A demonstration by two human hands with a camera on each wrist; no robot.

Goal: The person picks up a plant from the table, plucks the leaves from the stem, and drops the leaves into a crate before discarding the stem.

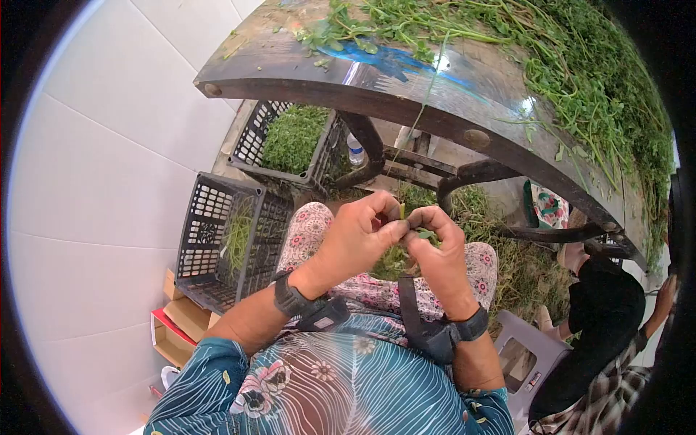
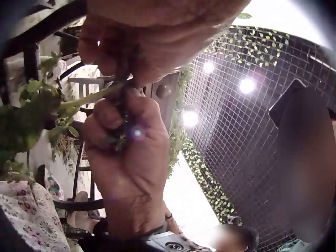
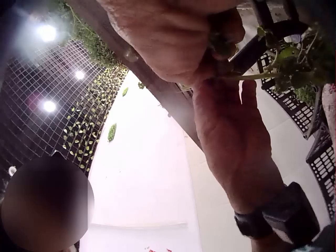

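Both hands meet above the lap in the head view. The left hand pinches a green stem between thumb and fingertips. Against it, the right hand pinches the same small bunch, its fingers curled. Leaves hang below the fingers, partly hidden by the hands. In the left wrist view, a pale green stem runs out from between the two hands to leafy sprigs. The right wrist view shows the stem held where the fingertips meet, with leaves beyond.
A wooden table heaped with greens curves ahead. Black crates with greens stand at left. Cut stems cover the floor under the table. A person in black trousers sits at right near a grey stool.
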